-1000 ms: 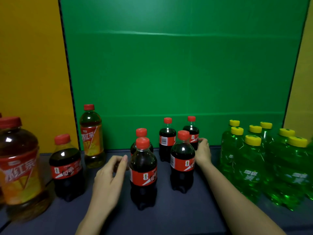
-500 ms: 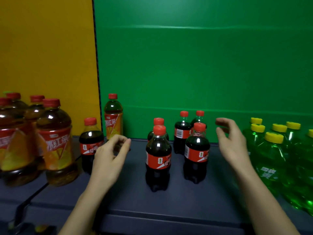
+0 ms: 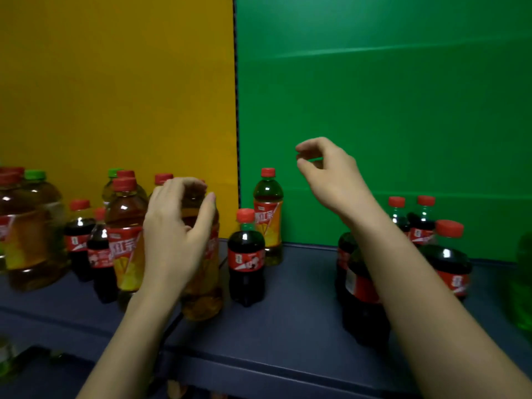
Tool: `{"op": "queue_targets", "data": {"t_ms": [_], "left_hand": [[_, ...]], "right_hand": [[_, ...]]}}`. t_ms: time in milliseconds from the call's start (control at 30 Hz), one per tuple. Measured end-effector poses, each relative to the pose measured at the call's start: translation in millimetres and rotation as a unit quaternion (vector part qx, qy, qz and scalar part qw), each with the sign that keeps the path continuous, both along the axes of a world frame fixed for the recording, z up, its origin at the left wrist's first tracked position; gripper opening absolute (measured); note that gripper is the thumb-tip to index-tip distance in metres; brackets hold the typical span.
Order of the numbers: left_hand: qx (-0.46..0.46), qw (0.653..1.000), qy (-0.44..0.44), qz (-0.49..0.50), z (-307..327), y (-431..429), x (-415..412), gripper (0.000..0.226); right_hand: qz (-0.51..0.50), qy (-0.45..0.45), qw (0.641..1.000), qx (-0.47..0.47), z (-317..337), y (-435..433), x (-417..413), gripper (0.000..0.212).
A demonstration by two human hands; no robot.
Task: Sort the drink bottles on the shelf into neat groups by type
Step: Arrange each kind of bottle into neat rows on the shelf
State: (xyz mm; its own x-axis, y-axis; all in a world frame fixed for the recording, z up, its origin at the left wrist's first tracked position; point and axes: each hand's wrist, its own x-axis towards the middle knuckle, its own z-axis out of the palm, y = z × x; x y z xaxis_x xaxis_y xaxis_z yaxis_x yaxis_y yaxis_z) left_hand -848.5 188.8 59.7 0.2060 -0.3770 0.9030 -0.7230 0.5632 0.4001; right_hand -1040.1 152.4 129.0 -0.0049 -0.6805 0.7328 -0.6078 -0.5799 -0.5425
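Observation:
My left hand [image 3: 175, 237] is spread and cupped over the upper part of a large amber tea bottle [image 3: 203, 286]; its cap is hidden behind my fingers, and I cannot tell whether I touch it. My right hand [image 3: 331, 174] hangs raised in front of the green panel, fingers loosely curled around nothing. A small cola bottle [image 3: 246, 254] stands alone just right of the left hand, with a slim tea bottle [image 3: 267, 220] behind it. More cola bottles [image 3: 449, 260] cluster at the right, one [image 3: 359, 286] partly behind my right forearm.
Large tea bottles [image 3: 28, 234] and small cola bottles [image 3: 79, 240] stand mixed at the left, some with green caps [image 3: 34, 175]. A green soda bottle [image 3: 524, 283] shows at the right edge. The dark blue shelf [image 3: 293, 306] has its front edge near me.
My view has swung left. My left hand rose from the shelf to the large tea bottle. My right hand lifted up and away from the cola group.

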Motion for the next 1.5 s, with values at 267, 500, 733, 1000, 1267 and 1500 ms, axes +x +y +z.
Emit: {"op": "queue_targets", "data": {"t_ms": [267, 500, 733, 1000, 1267, 1500], "left_hand": [[0.126, 0.99, 0.008, -0.06, -33.9, -21.7, 40.0, 0.083], [0.243, 0.948, 0.088, -0.185, -65.8, -36.8, 40.7, 0.075], [0.221, 0.952, 0.112, -0.182, -80.8, -34.9, 40.0, 0.059], [0.155, 0.96, 0.147, -0.18, -47.9, -7.0, 31.1, 0.065], [0.073, 0.98, 0.12, -0.142, 3.4, 48.3, 59.8, 0.053], [0.097, 0.978, 0.156, -0.096, -9.1, 68.8, 132.8, 0.052]], "right_hand": [[-0.035, -0.05, 0.984, 0.169, -50.1, -95.9, 52.2, 0.074], [0.023, -0.143, 0.956, 0.255, -93.1, -134.2, 60.9, 0.066], [-0.025, -0.12, 0.967, 0.226, -101.3, -134.5, 51.0, 0.051], [-0.045, -0.144, 0.986, 0.07, -50.4, -83.2, 28.8, 0.062], [0.054, -0.147, 0.985, -0.067, 1.4, -8.0, 34.6, 0.059], [0.174, -0.145, 0.973, -0.034, 2.8, 39.8, 79.5, 0.051]]}}
